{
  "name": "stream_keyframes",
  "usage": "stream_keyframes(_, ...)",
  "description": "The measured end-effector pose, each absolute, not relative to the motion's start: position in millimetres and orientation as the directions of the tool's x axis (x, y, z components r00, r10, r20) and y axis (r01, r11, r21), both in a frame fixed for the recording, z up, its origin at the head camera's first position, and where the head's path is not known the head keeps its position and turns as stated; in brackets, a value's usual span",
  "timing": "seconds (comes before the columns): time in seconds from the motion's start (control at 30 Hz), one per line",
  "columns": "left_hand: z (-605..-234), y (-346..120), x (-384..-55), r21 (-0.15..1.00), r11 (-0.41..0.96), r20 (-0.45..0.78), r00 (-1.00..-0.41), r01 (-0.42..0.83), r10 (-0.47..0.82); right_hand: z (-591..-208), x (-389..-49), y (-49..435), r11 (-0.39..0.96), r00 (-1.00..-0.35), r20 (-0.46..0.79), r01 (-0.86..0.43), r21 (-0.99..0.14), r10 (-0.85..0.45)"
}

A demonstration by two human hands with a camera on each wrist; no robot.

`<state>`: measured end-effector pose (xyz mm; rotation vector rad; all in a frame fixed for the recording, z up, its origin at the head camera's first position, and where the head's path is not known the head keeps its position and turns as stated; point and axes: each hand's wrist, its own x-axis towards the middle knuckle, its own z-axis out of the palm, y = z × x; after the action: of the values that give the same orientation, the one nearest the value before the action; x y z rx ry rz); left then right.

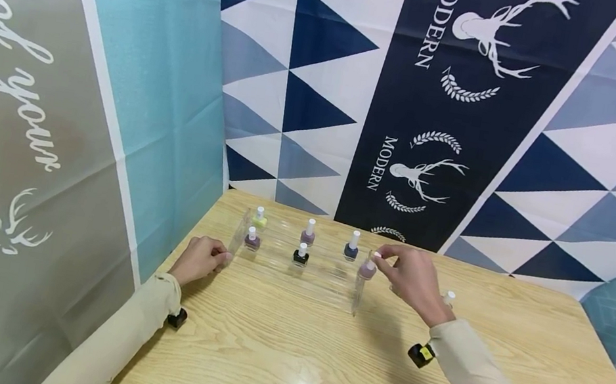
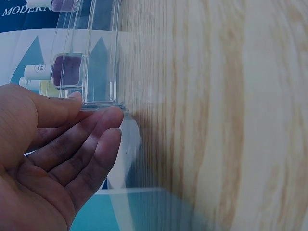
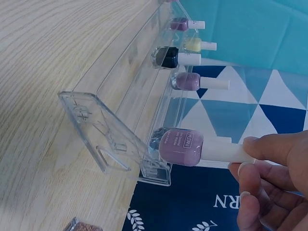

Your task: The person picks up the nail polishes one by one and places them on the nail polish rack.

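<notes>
My right hand [image 1: 411, 277] pinches the white cap of a mauve nail polish bottle [image 3: 183, 147] between thumb and fingers. The bottle is at the right end of a clear tiered display rack [image 3: 130, 91]; whether it rests on a tier I cannot tell. At the rack's left end, my left hand [image 2: 53, 144] pinches the end panel with thumb and fingertips. Standing in the rack are a yellow bottle [image 1: 260, 219], a purple bottle [image 1: 252, 241], a mauve bottle [image 1: 308, 236], a black bottle [image 1: 301, 257] and a dark blue bottle [image 1: 351, 250].
Another white-capped bottle [image 1: 449, 297] stands on the wooden table [image 1: 273, 346], partly behind my right wrist. Patterned cloth [image 1: 323, 88] hangs behind the table, and a grey and teal cloth [image 1: 94, 140] hangs along the left.
</notes>
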<state>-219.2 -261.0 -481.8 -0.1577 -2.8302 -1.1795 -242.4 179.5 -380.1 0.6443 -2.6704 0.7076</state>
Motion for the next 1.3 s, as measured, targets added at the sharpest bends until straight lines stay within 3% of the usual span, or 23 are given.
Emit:
stream_keyframes(0.8,-483,-259,-221,0.699,0.706,0.105,-0.993,0.116,0.058,-397,-254,157,0.747,-0.815,0.437,-0.549,-0.375,-0.380)
stream_keyframes(1.3,-482,-261,-218,0.706,0.701,0.088,-0.994,0.107,0.063,-407,-259,147,0.746,-0.835,0.389,-0.534,-0.398,-0.390)
